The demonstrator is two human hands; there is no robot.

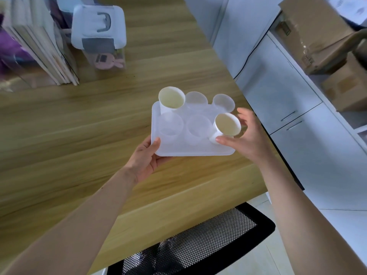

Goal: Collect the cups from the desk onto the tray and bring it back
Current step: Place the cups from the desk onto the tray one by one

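A white plastic tray (178,150) is held a little above the wooden desk (69,135) near its right edge. My left hand (145,159) grips the tray's near left corner, thumb on top. On the tray stand several cups: a white paper cup (171,98) at the back left, translucent plastic cups (198,128) in the middle and back, and a second paper cup (226,126) at the front right, tilted. My right hand (246,135) closes around that tilted paper cup with thumb and fingers.
Standing books (39,46) and a clear container with a white lid (99,30) are at the back left of the desk. A black mesh chair (198,243) is below the desk's near edge. White cabinets (288,108) and cardboard boxes (317,32) are to the right.
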